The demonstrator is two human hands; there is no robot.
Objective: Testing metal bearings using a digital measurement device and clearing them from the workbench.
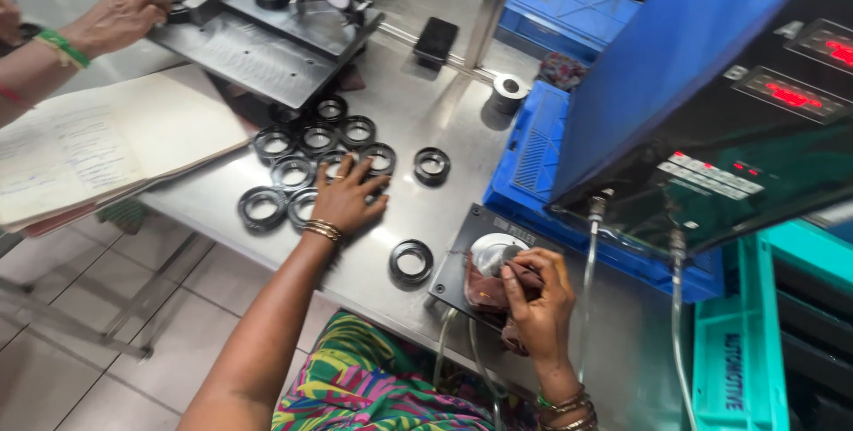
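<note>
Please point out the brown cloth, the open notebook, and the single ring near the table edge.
brown cloth [487, 291], head view, on its folded middle
open notebook [98, 151], head view, on the right page
single ring [411, 260], head view, on its dark rim

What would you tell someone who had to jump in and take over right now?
Left hand: flat on the cluster of black rings on the steel table, gripping none.
Right hand: pressing a brown cloth against the round metal fixture on its dark base plate.
One ring lies alone beside the plate, another further back.
A co-worker's hand is at the gauge stand.
Done and left: cannot tell; no ring sits on the fixture.
</note>
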